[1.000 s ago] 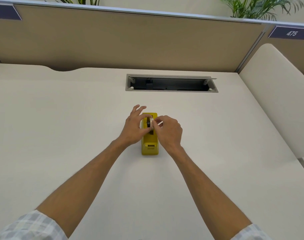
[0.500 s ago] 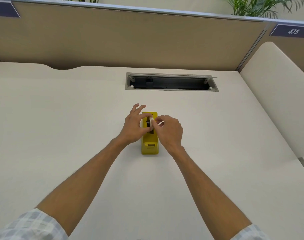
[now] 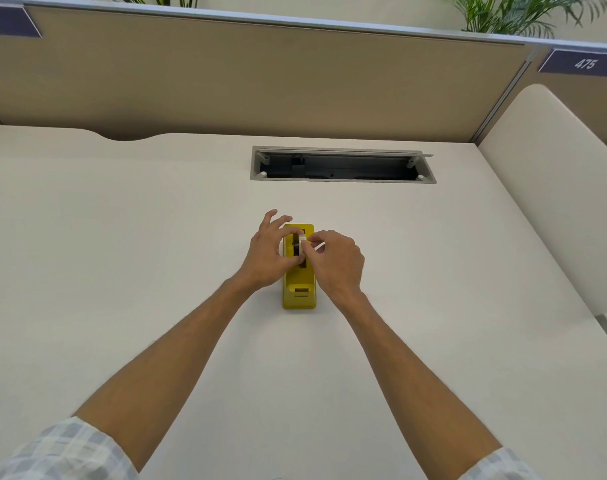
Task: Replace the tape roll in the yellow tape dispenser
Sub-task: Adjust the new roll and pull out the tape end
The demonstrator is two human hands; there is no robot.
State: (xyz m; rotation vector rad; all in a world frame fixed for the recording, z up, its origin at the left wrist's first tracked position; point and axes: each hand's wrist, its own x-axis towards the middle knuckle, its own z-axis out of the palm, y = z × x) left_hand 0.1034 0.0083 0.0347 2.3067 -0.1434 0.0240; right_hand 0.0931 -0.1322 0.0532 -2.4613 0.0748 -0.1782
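Little has moved since the earlier frames: both hands stay at the yellow tape dispenser (image 3: pixel 299 284), and only the view has shifted a touch.

At the far left, a plaid sleeve (image 3: pixel 66 452) shows at 7 o'clock of the frame, and a bare forearm runs from it up toward the middle. The left hand (image 3: pixel 265 252) rests against the left side of the dispenser, its thumb and forefinger pinched on the tape roll (image 3: pixel 299 247) while the other fingers fan out loosely toward 11 o'clock.

The dispenser stands on the pale table (image 3: pixel 122 254) near its middle, long axis running 12 to 6 o'clock, cutter end toward the person. The roll, whitish with a dark core, sits at the dispenser's far half, at the slot; whether it is fully seated I cannot tell.

The right hand (image 3: pixel 336 263) comes in from 4 o'clock of the dispenser, curled, its fingertips closed on the right side of the roll.

Beyond the hands, at 12 o'clock, lies an open cable tray (image 3: pixel 342 165) set into the table. A tan partition (image 3: pixel 260 81) runs behind it, with a sign reading 475 (image 3: pixel 585 63) at 2 o'clock.
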